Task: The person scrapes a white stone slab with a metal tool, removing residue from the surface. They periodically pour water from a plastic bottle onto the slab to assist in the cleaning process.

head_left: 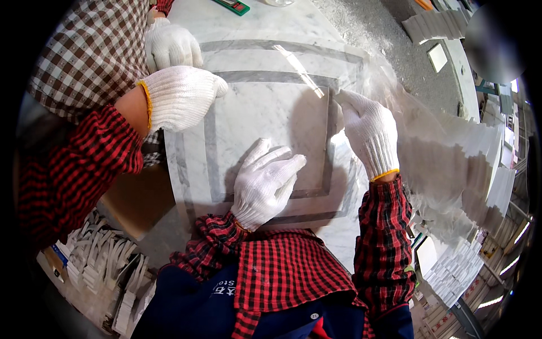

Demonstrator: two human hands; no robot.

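Note:
A white veined marble panel [265, 107] with two grey inlaid borders lies in front of me. Over its lower middle is my left hand [264, 185] in a white knitted glove, fingers spread apart, holding nothing visible. My right hand [370, 133], gloved alike, is at the right side of the inner grey border. Its fingers are drawn together at the tips, and whatever they may pinch cannot be made out. Thin white strips [299, 70] lie slantwise across the borders, just up and left of those fingertips.
At the left a co-worker in a checked apron has two gloved hands [178, 99] at the panel's edge. Clear plastic sheeting [389, 90] and stacked pale slabs [451, 169] stand right. A green tool [232, 5] lies at the far edge. Cut strips [101, 271] pile lower left.

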